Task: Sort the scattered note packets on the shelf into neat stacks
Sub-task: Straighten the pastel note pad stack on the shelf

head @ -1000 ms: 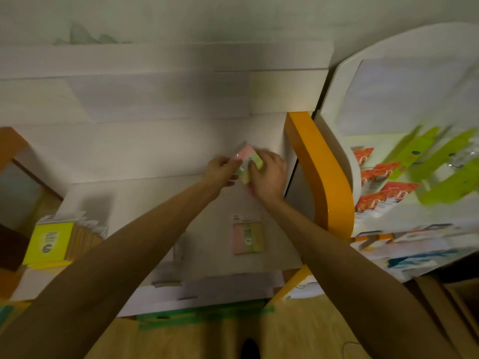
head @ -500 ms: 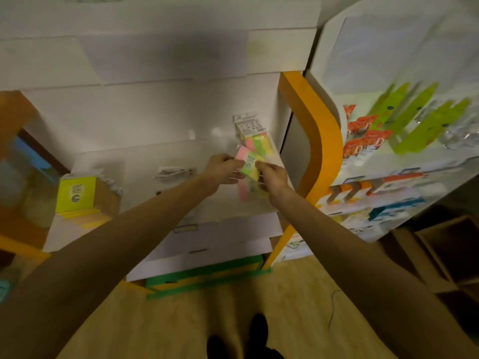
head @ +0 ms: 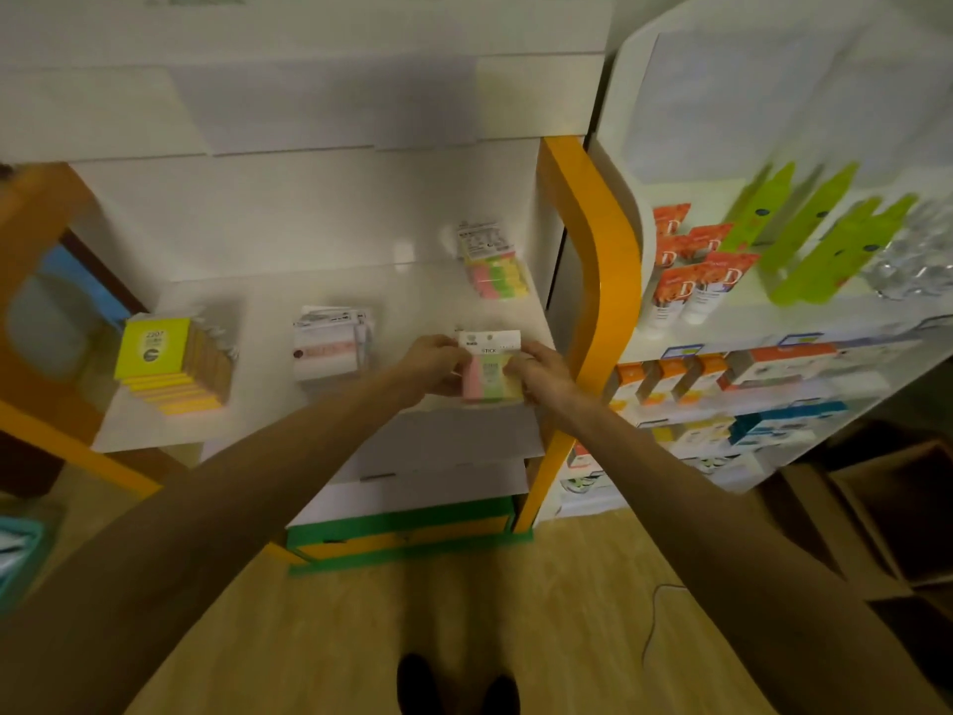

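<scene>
Packet (head: pixel 489 371): pink, green, yellow strips.

pink, green, yellow striped packet (head: pixel 489 376); white shelf (head: pixel 268 301).

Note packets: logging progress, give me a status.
Both hands, left and right, grip a pastel packet over the shelf front. Another packet lies behind. Nothing in the way.

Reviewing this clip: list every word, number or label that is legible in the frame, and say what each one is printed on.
"STICK": white header card of the note packet held between the left hand and right hand.
"2207": cover of the yellow pad stack, somewhat blurred.
"D": orange tubes on the neighbouring rack.
Back packet, white packets, shelf price tags: print too blurred to read.
</scene>
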